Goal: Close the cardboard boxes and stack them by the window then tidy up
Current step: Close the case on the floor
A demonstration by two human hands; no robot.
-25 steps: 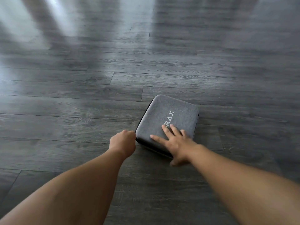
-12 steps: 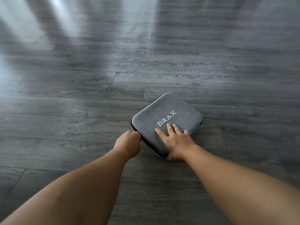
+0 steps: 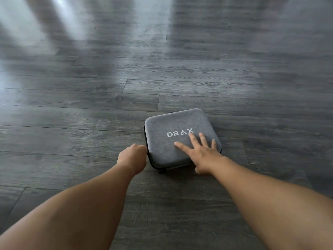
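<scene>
A grey fabric case [image 3: 173, 121] marked DRAX lies flat on the dark wood floor [image 3: 90, 98], lid down. My right hand [image 3: 201, 152] presses on the lid's near right part with fingers straight and spread. My left hand [image 3: 132, 156] is curled into a fist against the case's left edge, at the black zipper seam [image 3: 146, 134]. Its fingertips are hidden, so I cannot see exactly what they pinch. No cardboard box or window is in view.
Dark grey floorboards fill the whole view, with pale patches of light across the far part [image 3: 59, 20]. A small black tab [image 3: 161, 171] sticks out under the case's near edge.
The case has turned clockwise under my right hand, so its lettering now reads level. My left fist has stayed at the zipper seam, which slid past it to the left side.
</scene>
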